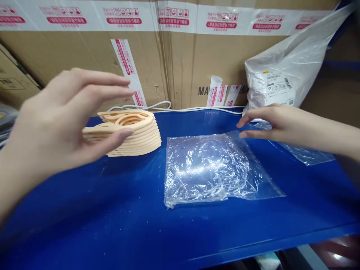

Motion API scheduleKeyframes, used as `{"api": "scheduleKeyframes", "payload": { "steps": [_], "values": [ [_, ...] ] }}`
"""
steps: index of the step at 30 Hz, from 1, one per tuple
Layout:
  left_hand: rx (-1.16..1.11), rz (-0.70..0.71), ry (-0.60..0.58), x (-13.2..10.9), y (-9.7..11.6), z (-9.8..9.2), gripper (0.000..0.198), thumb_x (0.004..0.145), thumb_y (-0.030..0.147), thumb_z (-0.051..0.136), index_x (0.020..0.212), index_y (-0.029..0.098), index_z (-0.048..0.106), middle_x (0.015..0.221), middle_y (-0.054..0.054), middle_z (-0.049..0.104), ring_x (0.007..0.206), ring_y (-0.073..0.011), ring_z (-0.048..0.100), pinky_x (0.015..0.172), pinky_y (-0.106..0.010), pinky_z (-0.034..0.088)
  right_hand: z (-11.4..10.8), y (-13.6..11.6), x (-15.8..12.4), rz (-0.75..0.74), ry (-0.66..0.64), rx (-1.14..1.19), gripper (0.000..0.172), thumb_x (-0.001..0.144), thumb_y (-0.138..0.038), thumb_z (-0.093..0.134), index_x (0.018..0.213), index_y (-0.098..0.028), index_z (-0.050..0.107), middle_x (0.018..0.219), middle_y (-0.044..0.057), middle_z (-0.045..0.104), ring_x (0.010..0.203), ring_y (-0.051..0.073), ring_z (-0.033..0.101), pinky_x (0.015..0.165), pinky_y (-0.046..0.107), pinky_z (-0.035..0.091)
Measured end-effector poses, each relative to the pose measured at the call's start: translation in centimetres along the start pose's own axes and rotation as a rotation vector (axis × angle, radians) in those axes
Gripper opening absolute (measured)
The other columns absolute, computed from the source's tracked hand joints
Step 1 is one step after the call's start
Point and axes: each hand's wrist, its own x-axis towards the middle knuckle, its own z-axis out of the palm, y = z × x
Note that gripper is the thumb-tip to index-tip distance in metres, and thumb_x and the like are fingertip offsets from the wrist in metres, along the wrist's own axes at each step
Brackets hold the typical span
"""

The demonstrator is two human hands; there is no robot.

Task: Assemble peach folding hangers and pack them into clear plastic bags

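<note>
My left hand [70,116] is raised at the left, thumb and fingers apart, holding nothing. Behind it, partly covered by the hand, stands a folded stack of cream-coloured, ribbed material with rounded loops [140,135]; whether the thumb touches it I cannot tell. A clear, crinkled plastic bag [208,168] lies flat on the blue tabletop [126,217], with nothing visible inside it. Beyond the bag's upper right corner hovers my right hand [270,122], its thumb and fingers apart and nothing between them. Under and behind that hand lies more clear plastic [306,153].
Large cardboard boxes [185,63] with printed tape form a wall along the back edge. A white plastic sack with a label [281,82] leans there at the right. A white cable [197,109] runs along the back. Another item [7,120] sits at the far left.
</note>
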Motion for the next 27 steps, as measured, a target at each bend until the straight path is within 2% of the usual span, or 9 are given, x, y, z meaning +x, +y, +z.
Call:
{"api": "scheduleKeyframes", "payload": {
  "steps": [3,6,11,18,20,23,25,27],
  "values": [
    [0.038,-0.150,-0.207,0.3,-2.1,0.2,0.079,0.089,0.073,0.043,0.145,0.017,0.040,0.135,-0.006,0.053,0.126,-0.0334,0.050,0.115,-0.046,0.034,-0.2,-0.4,0.1,0.019,0.027,-0.042,0.042,0.090,-0.060,0.053,0.104,-0.024,0.068,0.097,0.007,0.074,0.083,0.025,0.068,0.075,0.040,0.049],
    [0.051,-0.200,-0.344,0.5,-3.3,0.9,0.095,0.085,0.085,0.029,0.148,0.014,0.037,0.138,-0.009,0.053,0.125,-0.0359,0.051,0.112,-0.051,0.036,-0.2,-0.5,0.3,0.011,0.059,-0.026,0.040,0.092,-0.055,0.051,0.103,-0.021,0.067,0.099,0.009,0.074,0.085,0.025,0.067,0.076,0.040,0.048],
    [0.002,-0.252,-0.378,0.4,-4.0,1.6,0.098,0.080,0.090,0.030,0.142,0.015,0.043,0.129,-0.007,0.061,0.116,-0.0286,0.058,0.108,-0.046,0.042,0.1,-0.5,0.3,0.016,0.050,-0.021,0.040,0.092,-0.055,0.051,0.103,-0.021,0.067,0.102,0.009,0.074,0.088,0.026,0.068,0.079,0.041,0.048],
    [-0.052,-0.281,-0.354,0.3,-3.6,1.7,0.091,0.087,0.083,0.030,0.138,0.010,0.047,0.123,-0.010,0.060,0.110,-0.0272,0.058,0.103,-0.046,0.044,0.1,-0.5,0.2,0.009,0.037,-0.032,0.037,0.093,-0.051,0.052,0.105,-0.020,0.068,0.102,0.010,0.074,0.085,0.024,0.067,0.076,0.038,0.048],
    [-0.045,-0.254,-0.305,0.3,-3.7,1.7,0.086,0.088,0.081,0.031,0.134,0.011,0.052,0.117,-0.009,0.059,0.108,-0.0257,0.057,0.101,-0.043,0.044,0.2,-0.6,0.3,0.005,0.039,-0.035,0.035,0.094,-0.048,0.052,0.105,-0.019,0.068,0.102,0.010,0.074,0.086,0.023,0.067,0.077,0.038,0.047],
    [-0.038,-0.149,-0.052,0.2,-3.3,1.7,0.086,0.082,0.084,0.041,0.125,0.012,0.061,0.109,-0.006,0.059,0.098,-0.0210,0.059,0.095,-0.036,0.046,0.4,-1.3,0.4,-0.030,0.097,0.008,0.034,0.093,-0.047,0.053,0.101,-0.019,0.068,0.099,0.009,0.074,0.086,0.023,0.067,0.079,0.038,0.047],
    [-0.025,-0.125,0.093,0.1,-1.8,1.7,0.084,0.082,0.081,0.048,0.124,0.009,0.062,0.108,-0.009,0.060,0.094,-0.0209,0.060,0.090,-0.032,0.047,0.8,-2.5,0.5,-0.057,0.158,0.126,0.034,0.092,-0.049,0.055,0.098,-0.019,0.069,0.097,0.007,0.074,0.088,0.022,0.068,0.080,0.037,0.047],
    [0.011,-0.134,0.166,0.1,0.7,1.8,0.083,0.083,0.077,0.053,0.121,0.004,0.063,0.107,-0.014,0.063,0.091,-0.0229,0.061,0.082,-0.031,0.048,1.4,-4.1,0.2,-0.063,0.182,0.325,0.031,0.091,-0.049,0.058,0.098,-0.021,0.069,0.098,0.004,0.074,0.088,0.021,0.067,0.077,0.033,0.047]
  ]
}}
